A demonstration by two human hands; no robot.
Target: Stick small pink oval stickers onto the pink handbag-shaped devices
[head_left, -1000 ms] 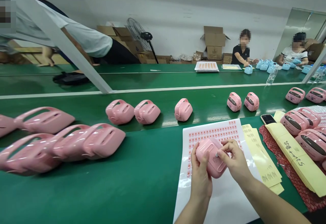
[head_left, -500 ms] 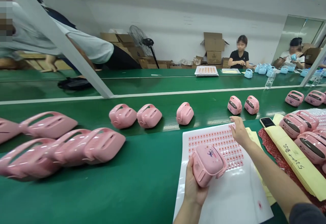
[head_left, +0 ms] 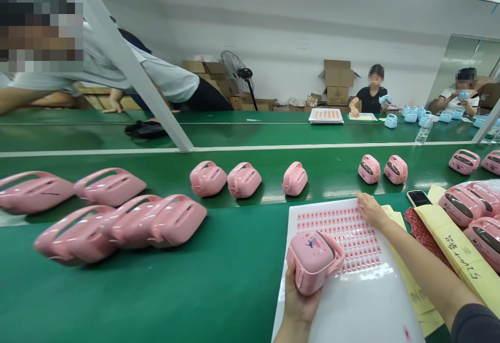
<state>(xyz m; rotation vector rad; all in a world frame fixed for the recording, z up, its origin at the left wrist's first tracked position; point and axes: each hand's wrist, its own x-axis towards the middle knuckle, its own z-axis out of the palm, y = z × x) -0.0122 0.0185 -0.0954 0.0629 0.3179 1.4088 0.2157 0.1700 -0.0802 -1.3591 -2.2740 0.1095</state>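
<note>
My left hand (head_left: 300, 301) is closed around a pink handled case (head_left: 311, 261), holding it tilted above the sheet with its printed lid facing up. The handle of the case points to the right. Under it lies a white sticker sheet (head_left: 351, 312) with rows of small red oval stickers on its upper part. At the sheet's upper right edge is my right hand (head_left: 372, 212), fingers bent together at the end of the top sticker rows. Whatever is between those fingertips is too small to make out.
Several pink cases (head_left: 133, 223) stand on the left; more stand along the green bench (head_left: 219, 301). To the right lie a phone (head_left: 419, 198), a yellow paper strip (head_left: 457, 244) and dark-windowed pink cases (head_left: 461, 206). Co-workers sit across; another person leans over at left.
The view has shifted, so things sit farther right. The case in my left hand has turned slightly. My right hand's fingers have come down onto the sheet's upper edge.
</note>
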